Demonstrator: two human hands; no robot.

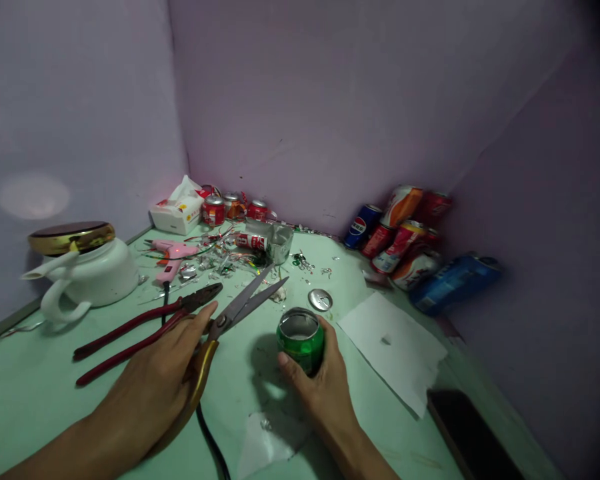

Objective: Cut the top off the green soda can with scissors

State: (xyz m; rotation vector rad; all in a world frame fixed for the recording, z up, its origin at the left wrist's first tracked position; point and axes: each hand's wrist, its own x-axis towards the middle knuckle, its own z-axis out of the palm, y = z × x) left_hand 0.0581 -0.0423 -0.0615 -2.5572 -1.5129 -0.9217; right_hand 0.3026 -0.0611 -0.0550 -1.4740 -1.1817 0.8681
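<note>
- Scissors, blades parted, handle clasped in the left hand.
- Green can, open end up over the counter, right hand curled around its side.
- Best grip low, clear of rim and blades, squeezing gently.

2 bare grips, bare wrists, bare forearms

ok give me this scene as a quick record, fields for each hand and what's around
left hand: on gold-handled scissors, blades apart, grip partly hidden
right hand: holding green can, top open
beside left hand: red-handled pliers
beyond green can: round metal lid
right side: white paper, dark flat object
far left: white pot
back right: drink cans, partly blurred
</note>
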